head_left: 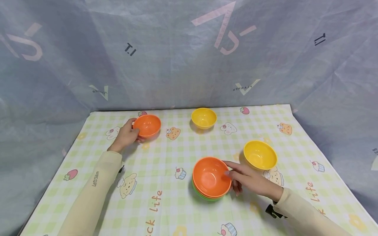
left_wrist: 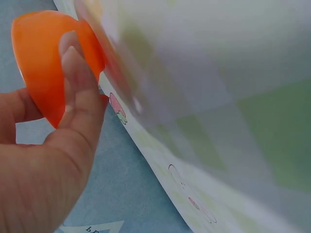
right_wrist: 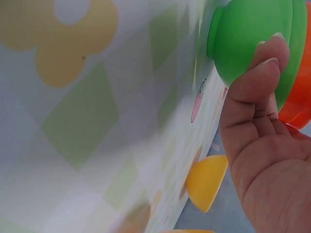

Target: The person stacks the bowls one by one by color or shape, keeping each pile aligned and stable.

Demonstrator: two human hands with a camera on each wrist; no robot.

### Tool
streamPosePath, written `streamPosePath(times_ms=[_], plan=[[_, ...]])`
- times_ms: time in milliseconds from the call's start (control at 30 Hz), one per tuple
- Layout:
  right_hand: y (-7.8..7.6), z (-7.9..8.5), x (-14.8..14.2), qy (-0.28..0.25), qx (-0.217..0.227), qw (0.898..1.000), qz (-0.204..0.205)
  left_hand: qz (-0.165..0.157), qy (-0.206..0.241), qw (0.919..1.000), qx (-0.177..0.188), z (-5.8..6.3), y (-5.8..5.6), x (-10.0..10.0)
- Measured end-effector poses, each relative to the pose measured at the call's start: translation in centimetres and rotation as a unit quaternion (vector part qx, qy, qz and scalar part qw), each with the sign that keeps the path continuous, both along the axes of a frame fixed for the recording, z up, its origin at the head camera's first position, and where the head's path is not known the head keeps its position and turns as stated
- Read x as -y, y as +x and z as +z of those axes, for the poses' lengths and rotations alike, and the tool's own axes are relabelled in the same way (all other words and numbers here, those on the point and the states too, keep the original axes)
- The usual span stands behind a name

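Observation:
My left hand grips an orange bowl at the far left of the table, thumb at the rim and fingers low on its outer wall. That bowl also shows from the side in the left wrist view. Near the middle, a stack has an orange bowl nested on top and green beneath. My right hand holds this stack from its right side, with the thumb over the rim and fingers curled against the green wall. The stack stands upright.
One yellow bowl stands near the table's back edge. Another yellow bowl sits just beyond my right hand. A checked tablecloth with cartoon prints covers the table, and a grey-blue curtain hangs behind and along the sides.

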State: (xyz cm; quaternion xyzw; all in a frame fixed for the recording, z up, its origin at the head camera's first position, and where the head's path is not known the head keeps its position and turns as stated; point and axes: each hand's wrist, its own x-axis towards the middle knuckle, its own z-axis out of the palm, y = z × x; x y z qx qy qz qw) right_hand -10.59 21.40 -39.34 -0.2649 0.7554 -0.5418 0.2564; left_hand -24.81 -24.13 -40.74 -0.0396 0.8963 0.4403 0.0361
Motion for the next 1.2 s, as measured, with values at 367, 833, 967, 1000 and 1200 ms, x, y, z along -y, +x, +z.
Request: streamPosePath(times_ms=[367, 833, 967, 1000, 1200], plan=[[0.0, 0.0, 0.1, 0.0, 0.002, 1.0, -0.004, -0.006, -0.002, 0.9999, -0.01, 0.1, 0.2, 0.1], [-0.1, -0.3, -0.1, -0.002, 0.0, 1.0, -0.003, -0.023, 0.031, 0.999, -0.023, 0.2, 0.7, 0.0], [-0.2, -0.4, -0.1, -0.003, -0.002, 1.0, -0.001, -0.024, 0.024, 0.9991, -0.025, 0.5, 0.9, -0.3], [-0.2, -0.4, -0.1, -0.004, -0.002, 1.0, -0.001, -0.026, 0.02, 0.9991, -0.027, 0.5, 0.9, -0.3], [-0.1, -0.2, -0.1, 0.0, 0.001, 1.0, -0.004, -0.031, 0.02, 0.9987, -0.036, 0.9, 1.2, -0.7]])
